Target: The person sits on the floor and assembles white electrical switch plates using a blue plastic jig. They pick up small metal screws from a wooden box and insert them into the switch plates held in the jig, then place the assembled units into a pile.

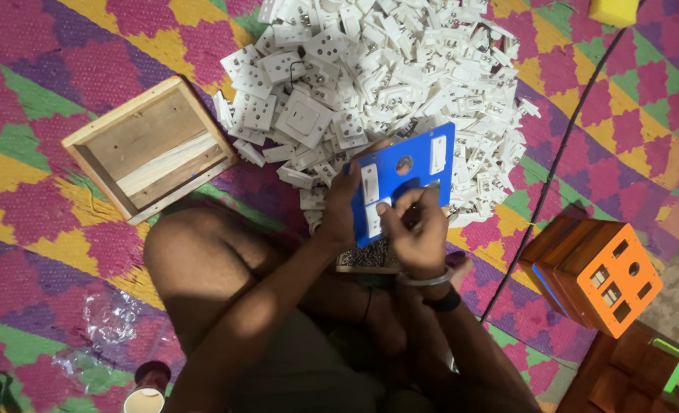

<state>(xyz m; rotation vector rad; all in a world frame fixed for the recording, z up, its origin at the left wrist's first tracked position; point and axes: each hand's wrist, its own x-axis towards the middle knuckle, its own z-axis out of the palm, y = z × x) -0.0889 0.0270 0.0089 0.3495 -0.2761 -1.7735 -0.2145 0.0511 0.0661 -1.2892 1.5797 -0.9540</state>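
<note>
The left hand (342, 208) holds the blue plate (404, 180) upright above the mat (41, 191), by its left edge; the right hand (416, 229) pinches at its lower face, nearer than the white socket pile (370, 76).

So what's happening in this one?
A person sits cross-legged on a patterned mat, holding a blue plate upright over their lap. The left hand grips its left edge while the right hand presses at its front, where white switch pieces are set in. A big pile of white switch parts lies just beyond. An open wooden box sits to the left, an orange box to the right.
</note>
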